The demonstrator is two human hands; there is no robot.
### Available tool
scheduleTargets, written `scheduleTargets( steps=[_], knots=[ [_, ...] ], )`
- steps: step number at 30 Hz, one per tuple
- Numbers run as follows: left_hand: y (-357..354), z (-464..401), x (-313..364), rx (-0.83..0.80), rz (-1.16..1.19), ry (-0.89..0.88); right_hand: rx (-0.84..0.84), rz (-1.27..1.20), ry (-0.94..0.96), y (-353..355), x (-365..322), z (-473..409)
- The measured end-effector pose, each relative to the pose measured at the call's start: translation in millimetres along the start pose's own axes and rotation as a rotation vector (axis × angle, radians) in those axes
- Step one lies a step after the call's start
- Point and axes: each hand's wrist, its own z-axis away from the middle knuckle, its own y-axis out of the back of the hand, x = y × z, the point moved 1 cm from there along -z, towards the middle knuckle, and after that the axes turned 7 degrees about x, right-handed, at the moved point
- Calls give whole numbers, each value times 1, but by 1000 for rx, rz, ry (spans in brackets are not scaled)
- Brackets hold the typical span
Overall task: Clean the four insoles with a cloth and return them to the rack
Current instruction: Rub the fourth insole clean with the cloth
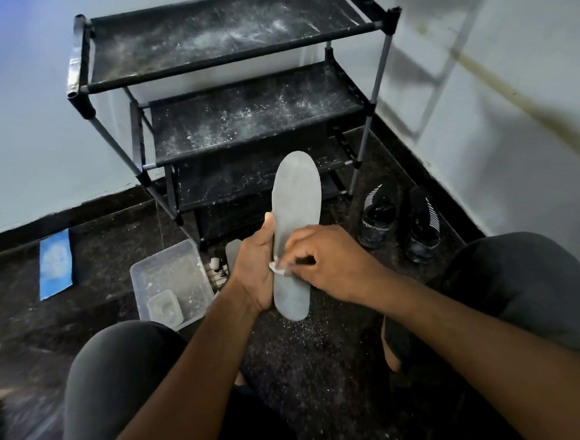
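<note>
Dark speckled stone floor (325, 354), pale walls. Black fabric-shelved rack (235, 45) on grey metal tubes, shelves dusted white. Grey smooth insole (295, 198), rounded ends, upright before rack; left hand (256, 267) gripping its edge, thumb up. Right hand (326, 262) pinching small white cloth (278, 268) against insole. Clear plastic tub (181, 261) holding smaller clear box (165, 307). Black shoes (381, 217), lettering unreadable.

Both forearms reach forward between the bent knees. The left hand (256, 267) is curled, thumb pointing up, gripping from the side. The right hand (322, 257) lies palm down, fingers bunched and pinching.
</note>
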Motion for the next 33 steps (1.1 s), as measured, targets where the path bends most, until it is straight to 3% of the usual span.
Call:
scheduleTargets(
  steps=[3,6,12,15,17,23,26,28,33],
  knots=[
    [2,-2,3,-17,14,6,28,-88,-42,8,0,-1],
    [-1,-2,2,-51,31,9,137,56,-43,8,3,-8],
    [6,-8,4,-19,132,-13,-215,-131,-57,9,-12,1],
    [5,-7,2,-35,129,-13,14,-178,-80,18,-4,-3],
    [1,-7,1,-43,114,-9,62,-106,-66,12,-3,-5],
    [8,-9,5,-5,224,8,-287,2,20,13,-12,2],
    [11,-12,5,-26,162,3,-39,-101,-40,26,-6,-1],
    [6,-10,5,-29,150,-5,10,-137,-44,19,-8,-2],
    [5,-7,6,-10,217,8,-393,94,-16,11,2,3]
  ],
)
